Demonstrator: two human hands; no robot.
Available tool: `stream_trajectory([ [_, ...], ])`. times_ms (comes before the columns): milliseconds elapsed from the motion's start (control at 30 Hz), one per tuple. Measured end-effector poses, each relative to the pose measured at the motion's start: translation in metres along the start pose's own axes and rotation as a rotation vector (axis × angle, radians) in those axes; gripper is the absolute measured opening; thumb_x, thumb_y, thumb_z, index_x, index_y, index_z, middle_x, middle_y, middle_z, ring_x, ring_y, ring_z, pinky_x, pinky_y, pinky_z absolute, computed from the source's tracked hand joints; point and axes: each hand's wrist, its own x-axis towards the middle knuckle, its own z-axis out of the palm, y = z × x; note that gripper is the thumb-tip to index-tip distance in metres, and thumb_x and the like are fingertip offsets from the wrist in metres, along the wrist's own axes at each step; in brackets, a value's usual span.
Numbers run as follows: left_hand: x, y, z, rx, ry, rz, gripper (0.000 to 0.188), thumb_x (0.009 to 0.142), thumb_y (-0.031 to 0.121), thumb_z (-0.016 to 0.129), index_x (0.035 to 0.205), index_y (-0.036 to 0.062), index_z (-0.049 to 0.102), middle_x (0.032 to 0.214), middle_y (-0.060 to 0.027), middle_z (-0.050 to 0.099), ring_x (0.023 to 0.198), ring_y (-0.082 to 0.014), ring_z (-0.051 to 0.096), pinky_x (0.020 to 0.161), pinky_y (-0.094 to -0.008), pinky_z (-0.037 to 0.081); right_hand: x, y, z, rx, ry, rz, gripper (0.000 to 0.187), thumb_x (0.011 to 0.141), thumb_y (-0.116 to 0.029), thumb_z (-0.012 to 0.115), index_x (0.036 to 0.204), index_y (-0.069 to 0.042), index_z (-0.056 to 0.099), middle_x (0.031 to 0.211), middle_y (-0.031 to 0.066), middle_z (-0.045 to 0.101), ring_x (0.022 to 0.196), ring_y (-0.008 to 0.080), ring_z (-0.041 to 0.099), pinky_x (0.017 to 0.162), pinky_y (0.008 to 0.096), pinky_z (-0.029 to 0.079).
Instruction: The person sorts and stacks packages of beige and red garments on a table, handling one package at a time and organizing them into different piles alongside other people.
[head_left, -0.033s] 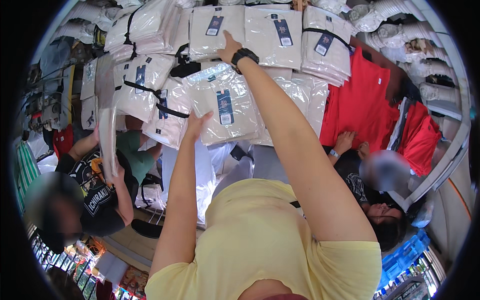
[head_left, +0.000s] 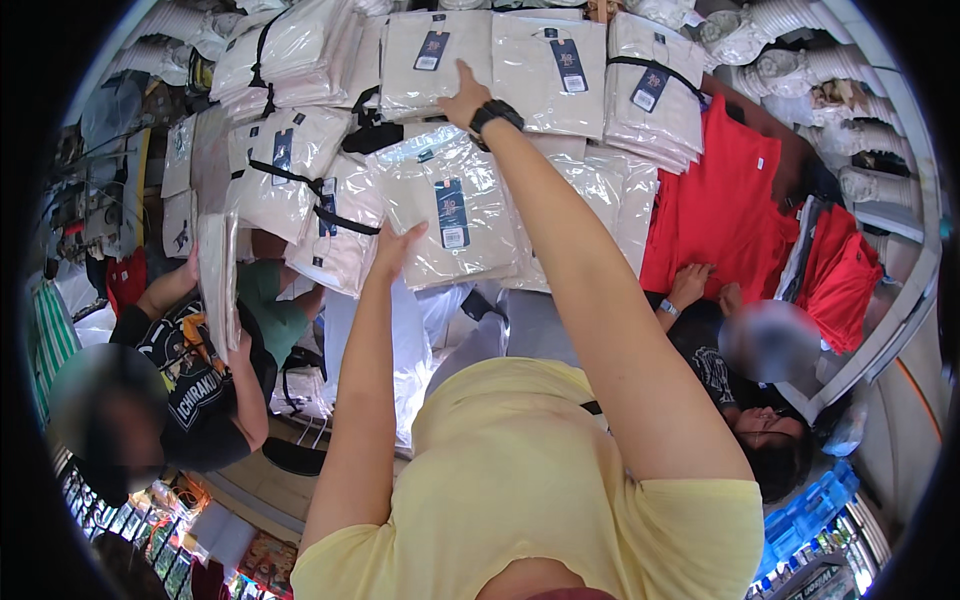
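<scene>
Layout essentially unchanged. Right hand (head_left: 468,104), grip spread, overlies rear packet (head_left: 422,82); left hand (head_left: 397,250) pinches edge of front packet (head_left: 484,212).

Site looks like a garment-packing workshop. I face stacked, tagged packs (head_left: 485,240); red garments (head_left: 715,200) right; co-workers (head_left: 205,405) both sides.

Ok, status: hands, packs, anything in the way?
Left hand at edge of near pack. Right hand on pack beyond. Black-strapped bundle close by left hand.
</scene>
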Motion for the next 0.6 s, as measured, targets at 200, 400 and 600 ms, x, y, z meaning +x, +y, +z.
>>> stream_trajectory([
  [200, -0.001, -0.007, -0.006, 0.004, 0.056, 0.078, 0.084, 0.072, 0.016, 0.08, 0.137, -0.0017, 0.031, 0.126, -0.0189, 0.053, 0.109, -0.0281, 0.057, 0.089, -0.0347, 0.05, -0.102, 0.141, -0.017, -0.207, 0.609, -0.354, 0.058, 0.076, -0.02, 0.072, 0.127, -0.003, 0.05, 0.117, 0.0196, 0.056, 0.114, 0.0347, 0.05, 0.101, 0.0424, 0.036],
  [400, -0.01, 0.0, 0.004, 0.022, 0.048, 0.126, 0.085, 0.074, 0.015, 0.08, 0.138, -0.0009, 0.026, 0.126, -0.0189, 0.051, 0.108, -0.0261, 0.057, 0.086, -0.0345, 0.051, -0.207, 0.167, -0.028, 0.089, 0.459, -0.036, 0.033, 0.08, -0.02, 0.069, 0.106, -0.002, 0.061, 0.098, 0.0162, 0.057, 0.09, 0.0296, 0.056, 0.077, 0.0393, 0.046],
  [600, -0.009, 0.003, 0.008, 0.077, 0.038, 0.111, 0.091, 0.074, 0.016, 0.079, 0.14, -0.0002, 0.02, 0.128, -0.02, 0.049, 0.108, -0.0261, 0.057, 0.086, -0.0331, 0.052, -0.13, 0.127, 0.02, 0.081, 0.293, 0.03, 0.039, 0.078, -0.019, 0.072, 0.108, 0.002, 0.059, 0.098, 0.0187, 0.058, 0.09, 0.032, 0.058, 0.08, 0.0387, 0.048],
])
